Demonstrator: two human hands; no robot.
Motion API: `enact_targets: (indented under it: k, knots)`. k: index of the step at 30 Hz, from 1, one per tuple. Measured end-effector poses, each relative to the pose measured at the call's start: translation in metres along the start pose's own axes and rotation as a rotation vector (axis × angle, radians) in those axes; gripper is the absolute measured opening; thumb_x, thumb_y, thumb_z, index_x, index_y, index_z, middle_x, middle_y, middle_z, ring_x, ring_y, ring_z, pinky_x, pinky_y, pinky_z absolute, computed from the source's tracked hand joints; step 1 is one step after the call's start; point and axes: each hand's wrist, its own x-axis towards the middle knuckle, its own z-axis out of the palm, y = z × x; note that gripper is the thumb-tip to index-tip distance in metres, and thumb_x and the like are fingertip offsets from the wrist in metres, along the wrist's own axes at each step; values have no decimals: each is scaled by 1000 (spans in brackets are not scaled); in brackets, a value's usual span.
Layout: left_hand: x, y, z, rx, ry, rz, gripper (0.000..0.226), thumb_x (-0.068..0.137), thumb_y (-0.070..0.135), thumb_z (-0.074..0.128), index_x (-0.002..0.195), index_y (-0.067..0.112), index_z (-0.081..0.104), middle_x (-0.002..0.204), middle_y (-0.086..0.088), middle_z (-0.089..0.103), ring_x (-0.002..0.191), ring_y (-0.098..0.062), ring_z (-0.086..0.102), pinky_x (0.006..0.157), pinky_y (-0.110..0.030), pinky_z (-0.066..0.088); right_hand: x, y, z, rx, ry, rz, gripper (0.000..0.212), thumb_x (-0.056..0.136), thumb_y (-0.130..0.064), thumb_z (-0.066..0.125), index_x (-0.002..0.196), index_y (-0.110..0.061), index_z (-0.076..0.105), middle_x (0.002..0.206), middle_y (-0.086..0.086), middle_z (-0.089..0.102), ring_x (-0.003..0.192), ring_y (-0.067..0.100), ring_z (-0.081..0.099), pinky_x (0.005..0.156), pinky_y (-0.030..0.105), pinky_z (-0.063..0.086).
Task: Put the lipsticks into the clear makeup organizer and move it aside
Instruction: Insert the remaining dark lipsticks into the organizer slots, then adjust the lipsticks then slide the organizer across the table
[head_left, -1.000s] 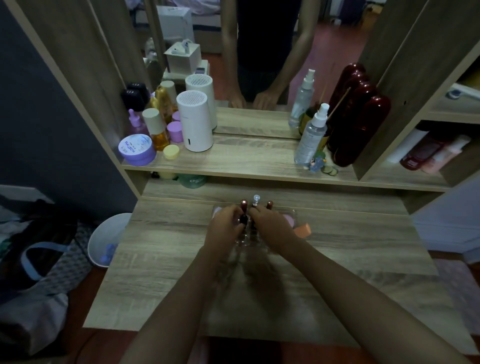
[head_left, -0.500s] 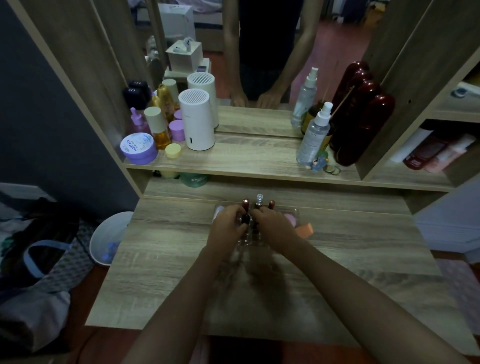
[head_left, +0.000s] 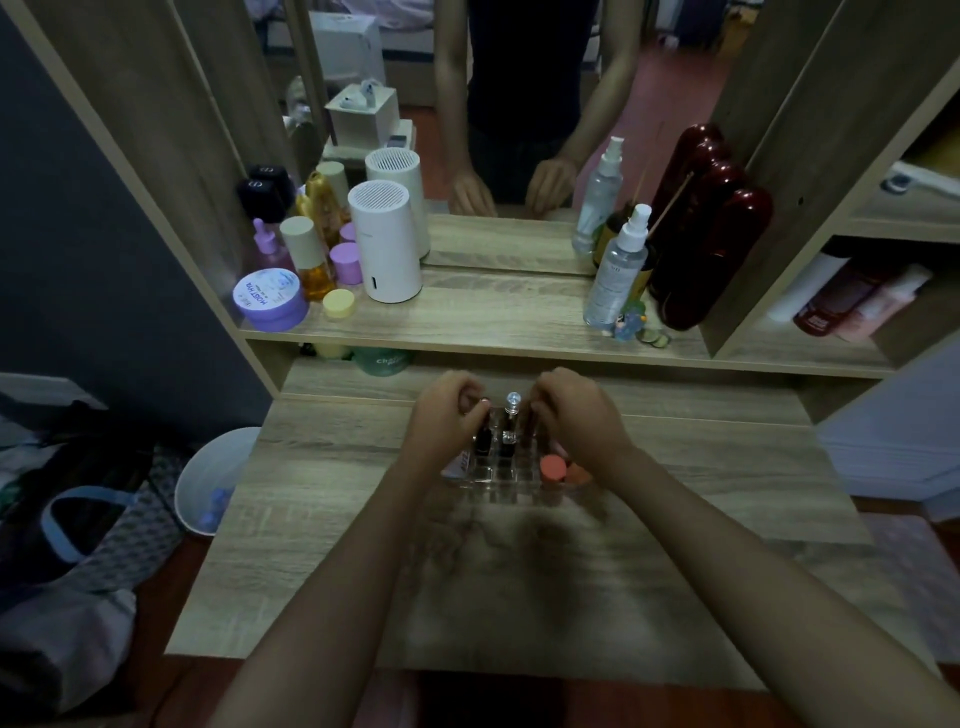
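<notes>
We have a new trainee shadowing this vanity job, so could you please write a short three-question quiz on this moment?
1. True or false: the clear organizer sits on the upper shelf.
2. Which item stands nearest the purple jar: (a) the spray bottle, (b) the yellow cap, (c) the white canister?
3. Fill in: the left hand and right hand work over the organizer's ___ row.

Key: 1 false, it is on the desk; 2 b; 3 back.

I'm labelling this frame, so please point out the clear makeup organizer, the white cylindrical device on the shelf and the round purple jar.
clear makeup organizer (head_left: 498, 475), head view, front grid cells.
white cylindrical device (head_left: 384, 244), head view, its side wall.
round purple jar (head_left: 267, 296), head view, its printed lid.
</notes>
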Motion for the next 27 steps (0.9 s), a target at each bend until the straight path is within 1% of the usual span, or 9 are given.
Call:
enact_targets:
  k: [3,6,9,13,16,19,21,24,27]
  knots:
    - [9,9,3,46,-81,53,30,81,20,66,110,16,61,106,-2,65,91,-11,60,80,-25,52,6,3,-4,1,-72,69,27,90,-15,55,115,-10,61,114,11,60,105,28,59,86,43,51]
    - [13,14,7,93,-161,71,37,79,26,68,115,20,60,108,1,66,94,-10,62,83,-28,54,9,6,0,-3,-143,101,34,89,-14,57,123,-13,60,119,11,61,111,28,58,92,41,50]
    - [14,16,9,122,-197,85,37,78,27,69,114,22,62,107,1,68,92,-10,62,82,-28,53,10,6,4,-3,-170,95,26,88,-13,58,113,-12,66,112,13,66,106,29,60,89,39,51]
    - [15,18,13,131,-163,96,28,79,24,67,107,19,67,101,-3,70,87,-12,61,76,-28,51,15,6,4,14,-187,122,19,88,-13,56,101,-8,70,103,16,70,100,31,63,87,43,53]
    - [16,18,16,122,-140,98,25,81,22,65,106,16,67,101,-4,70,85,-9,58,73,-24,46,17,6,4,27,-184,138,19,89,-12,55,99,-7,70,102,16,71,98,31,64,86,42,53]
    - [18,19,16,116,-143,101,23,81,20,65,104,15,67,100,-5,70,88,-16,63,78,-33,53,18,7,4,43,-169,136,19,88,-11,54,98,-6,70,101,15,71,96,30,65,83,40,54]
    - [19,20,16,115,-146,99,24,81,20,65,104,14,67,101,-6,71,90,-19,64,81,-38,55,19,7,5,46,-180,134,19,88,-11,55,97,-6,70,100,15,72,96,30,65,84,40,54]
    - [19,20,17,92,-143,92,23,81,18,65,103,13,68,99,-7,71,89,-20,65,81,-39,55,19,7,5,56,-185,127,19,88,-11,53,95,-4,70,98,16,72,94,30,65,82,38,53]
    - [18,20,16,91,-139,96,25,78,17,67,103,13,68,99,-8,71,88,-21,65,80,-37,55,19,5,6,62,-188,106,20,88,-11,54,97,-5,70,98,15,73,94,29,66,85,40,54]
